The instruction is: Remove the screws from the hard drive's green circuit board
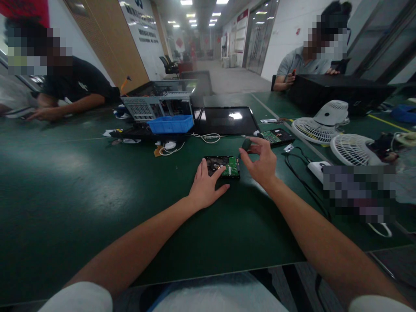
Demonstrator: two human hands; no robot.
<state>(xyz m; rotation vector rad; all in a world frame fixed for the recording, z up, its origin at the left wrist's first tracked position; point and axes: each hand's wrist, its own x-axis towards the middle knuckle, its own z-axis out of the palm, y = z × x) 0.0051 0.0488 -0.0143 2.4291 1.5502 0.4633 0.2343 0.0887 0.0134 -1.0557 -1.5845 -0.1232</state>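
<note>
A hard drive (pixel 231 168) lies flat on the green table, its green circuit board facing up on the right half. My left hand (pixel 205 185) rests over its left part with the fingers spread, the fingertips touching the drive. Just beyond the drive's right end, my right hand (pixel 262 160) is raised above the table. Between its thumb and fingers it pinches a small dark grey-green flat piece (pixel 246 144), whose exact kind I cannot make out. A second hard drive (pixel 277 136) with a green board lies behind my right hand.
An opened computer case (pixel 143 108) stands at the back, with a blue bin (pixel 170 124) before it. A black panel (pixel 227 121) lies beside it. To the right are white fans (pixel 313 128), a power strip (pixel 318 168) and cables. Co-workers sit at left and right, one behind a black case (pixel 338 91).
</note>
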